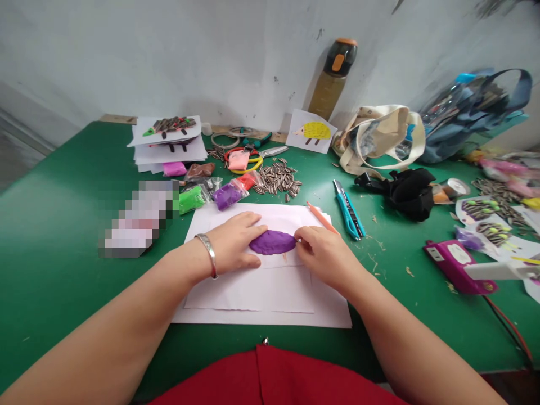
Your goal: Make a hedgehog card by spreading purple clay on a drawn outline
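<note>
Purple modelling clay, flattened into an oval, lies on a white paper sheet on the green tabletop. Further left sit a bagged green clay and a bagged purple clay. The left hand, under a silver bangle, lies flat with its fingertips against the oval's left end. The right hand curls over the right end, though any pinch can't be made out. Beyond it lies a blue utility knife.
</note>
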Tool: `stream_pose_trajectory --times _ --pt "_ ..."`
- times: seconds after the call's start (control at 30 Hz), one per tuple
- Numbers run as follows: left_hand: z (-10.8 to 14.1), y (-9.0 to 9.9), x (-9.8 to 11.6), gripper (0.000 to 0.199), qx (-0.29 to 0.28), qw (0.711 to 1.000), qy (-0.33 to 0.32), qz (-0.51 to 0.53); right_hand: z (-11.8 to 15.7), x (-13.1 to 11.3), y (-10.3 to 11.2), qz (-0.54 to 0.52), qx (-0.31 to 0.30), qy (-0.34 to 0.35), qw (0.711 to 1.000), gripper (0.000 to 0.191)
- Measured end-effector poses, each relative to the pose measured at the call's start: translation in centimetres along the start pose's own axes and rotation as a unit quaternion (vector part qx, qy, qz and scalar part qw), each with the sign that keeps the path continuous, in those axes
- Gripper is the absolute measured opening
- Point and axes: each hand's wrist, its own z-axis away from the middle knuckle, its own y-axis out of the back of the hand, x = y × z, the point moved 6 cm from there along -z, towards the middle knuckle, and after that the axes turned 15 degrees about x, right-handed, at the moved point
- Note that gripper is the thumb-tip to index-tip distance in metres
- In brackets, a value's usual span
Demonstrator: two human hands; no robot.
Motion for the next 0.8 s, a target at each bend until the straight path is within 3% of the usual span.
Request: stream_pose_trajectory --times 0.4,0.6,0.8 --pt "-0.2 0.5 0.5 0.056 -0.036 0.999 0.021 0.004 0.3 0.4 0.1 -0.04 -0.014 -0.058 0.997 0.012" --pt "-0.2 0.4 0.5 0.057 -0.032 0.999 0.014 0.005 -0.1 0.3 1.0 -0.086 0.028 -0.034 0.995 0.014" --pt "-0.2 0.7 0.7 0.059 -0.042 0.999 0.02 -0.003 0.8 -1.8 -0.2 -0.139 -0.036 0.036 0.989 0.016"
